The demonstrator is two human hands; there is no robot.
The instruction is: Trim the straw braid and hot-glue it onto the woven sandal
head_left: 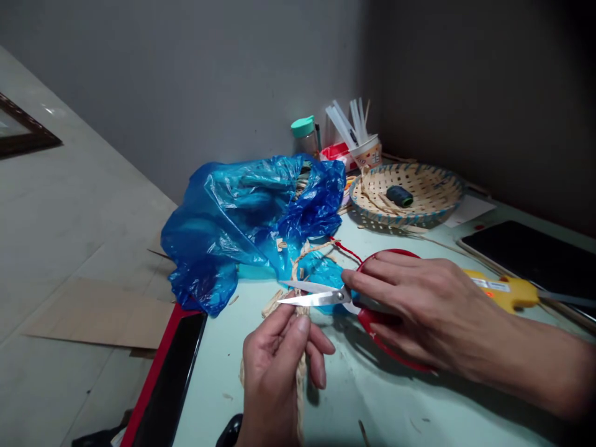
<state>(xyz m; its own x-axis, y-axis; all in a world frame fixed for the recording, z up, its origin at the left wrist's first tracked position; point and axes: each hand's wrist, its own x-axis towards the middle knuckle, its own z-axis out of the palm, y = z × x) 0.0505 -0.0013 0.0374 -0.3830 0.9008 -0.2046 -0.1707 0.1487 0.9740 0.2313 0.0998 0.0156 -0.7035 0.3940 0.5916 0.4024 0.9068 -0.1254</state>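
My right hand (410, 304) grips red-handled scissors (321, 298), whose blades point left and stand slightly apart. Between those blades runs part of a pale straw-coloured braid (300, 385). My left hand (286, 360) pinches the braid between thumb and forefinger, just below the blades. From there the braid hangs down past the palm toward the bottom edge. Its upper strand (302, 251) curves away above the scissors, close to a red cord (347, 249). Behind both hands lies a crumpled blue plastic bag (251, 205).
A woven basket (419, 186) with a dark thread spool (399, 196) stands at the back right. Beside it are a paper cup (367, 151) of clear sticks and a green-lidded jar (305, 133). A yellow-handled tool (507, 292) and a black tablet (531, 251) lie right.
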